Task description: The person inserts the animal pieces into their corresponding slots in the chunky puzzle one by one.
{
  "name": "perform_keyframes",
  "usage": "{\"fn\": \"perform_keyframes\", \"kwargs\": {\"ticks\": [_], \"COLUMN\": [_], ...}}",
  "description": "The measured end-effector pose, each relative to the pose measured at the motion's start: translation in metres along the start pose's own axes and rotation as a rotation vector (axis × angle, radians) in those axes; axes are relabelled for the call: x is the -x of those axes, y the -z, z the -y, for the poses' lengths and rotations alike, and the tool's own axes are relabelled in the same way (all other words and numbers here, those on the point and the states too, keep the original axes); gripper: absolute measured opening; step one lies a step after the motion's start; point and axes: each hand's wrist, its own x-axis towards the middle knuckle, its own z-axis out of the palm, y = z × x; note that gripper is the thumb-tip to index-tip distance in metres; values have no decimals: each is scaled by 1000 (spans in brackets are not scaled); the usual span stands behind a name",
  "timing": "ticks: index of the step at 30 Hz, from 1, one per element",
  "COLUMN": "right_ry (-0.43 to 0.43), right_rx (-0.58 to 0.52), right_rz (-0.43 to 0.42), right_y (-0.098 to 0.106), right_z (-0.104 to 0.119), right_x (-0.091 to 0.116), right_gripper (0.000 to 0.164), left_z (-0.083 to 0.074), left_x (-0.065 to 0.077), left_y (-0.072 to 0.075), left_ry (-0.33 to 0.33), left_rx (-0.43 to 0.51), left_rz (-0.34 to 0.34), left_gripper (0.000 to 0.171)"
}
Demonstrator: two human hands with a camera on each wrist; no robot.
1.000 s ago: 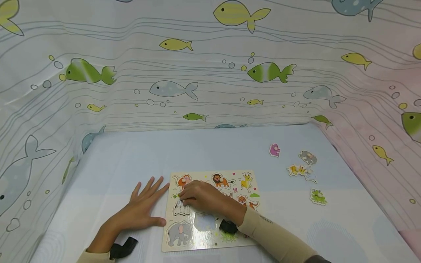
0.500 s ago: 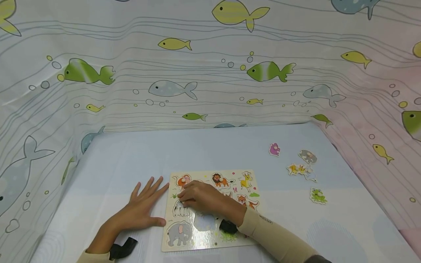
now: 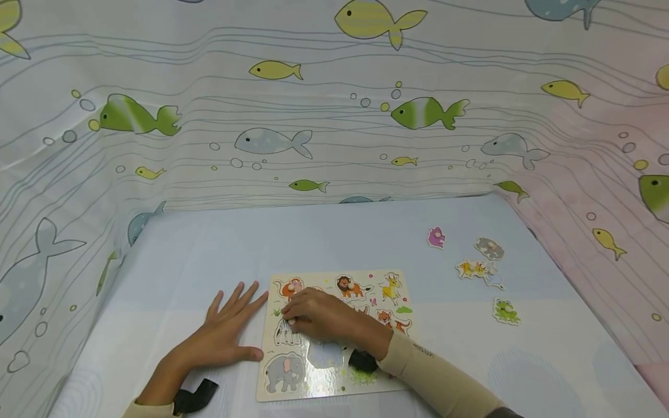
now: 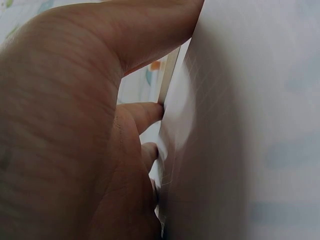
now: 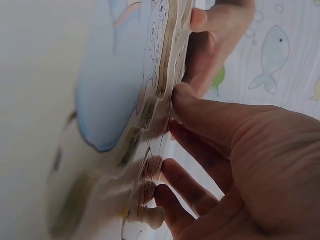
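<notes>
A zebra puzzle piece point(image 3: 284, 334) lies at its matching spot on the left side of the animal puzzle board point(image 3: 265, 383). My right hand point(image 3: 326, 313) reaches across the board, thumb and fingers pinching the zebra's upper edge; its knob is hidden. In the right wrist view, the thumb point(image 5: 205, 107) and forefinger meet at the piece while the other fingers curl near a peg knob point(image 5: 152, 216). Flat on the table left of the board, my left hand point(image 3: 225, 334) spreads its fingers, with fingertip and thumb at the board's edge.
Loose pieces lie at the right: a purple animal point(image 3: 436, 237), an elephant point(image 3: 489, 249), a yellow piece point(image 3: 467, 270) beside a pale one point(image 3: 494, 277), and a frog point(image 3: 505, 312). Monkey point(image 3: 292, 285), lion point(image 3: 350, 287) and antelope point(image 3: 391, 288) sit on the board. Fish-printed cloth point(image 3: 334, 87) surrounds the table.
The zebra piece has shifted slightly left and looks more level in its spot, the right fingers moving a little with it. My left hand stays put.
</notes>
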Motion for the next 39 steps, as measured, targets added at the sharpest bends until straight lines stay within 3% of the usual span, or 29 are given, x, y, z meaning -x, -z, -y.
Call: {"fn": "perform_keyframes", "kwargs": {"ticks": [7,13,19,22,30,39], "right_ry": [-78,-61,-110,-143,-229,-492], "right_rx": [-166,-225,-292,-303,-201,-130], "right_rz": [-51,-105,-160,-210,-364,-482], "right_y": [6,16,38,53,91,126], "right_z": [3,9,6,-2,-36,-76], "right_x": [1,4,18,29,70,129], "right_gripper": [46,49,56,57,53,50], "left_z": [0,-1,1,1,1,1], "left_x": [2,2,1,1,2,1], "left_y": [1,0,0,1,1,-1], "left_ry": [-11,7,-2,2,4,-4], "left_rx": [0,5,-8,-7,-13,-8], "left_rz": [-15,-4,-17,-18,-22,-25], "left_gripper": [108,109,110,111,110,109]}}
